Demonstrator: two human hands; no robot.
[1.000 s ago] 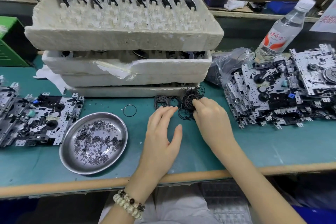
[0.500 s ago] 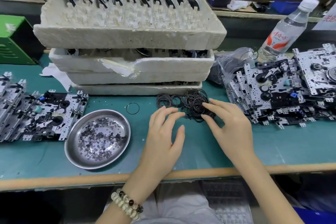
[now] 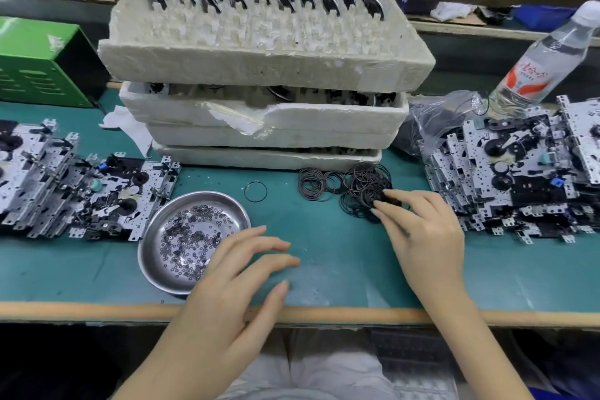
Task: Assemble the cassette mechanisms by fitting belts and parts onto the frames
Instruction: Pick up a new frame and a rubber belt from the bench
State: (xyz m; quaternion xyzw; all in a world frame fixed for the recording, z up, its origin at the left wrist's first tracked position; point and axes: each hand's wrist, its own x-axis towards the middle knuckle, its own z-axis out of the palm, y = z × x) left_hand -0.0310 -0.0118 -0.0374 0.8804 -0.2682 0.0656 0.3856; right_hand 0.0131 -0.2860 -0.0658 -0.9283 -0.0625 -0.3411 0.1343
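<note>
Belts: tangled heap of thin black loops on the table, at 6 o'clock of the foam trays; step looked like belt pickup. Right hand at the heap's 5 o'clock had bent fingertips in it, grip on a loop not confirmable; left hand at 7 o'clock was open, empty. Next move likely needed one loop teased free, then carried to the frames at 3 o'clock.

Bare forearms and fingers with plain, longish nails (a pale grey-white garment covers the lap).
</note>
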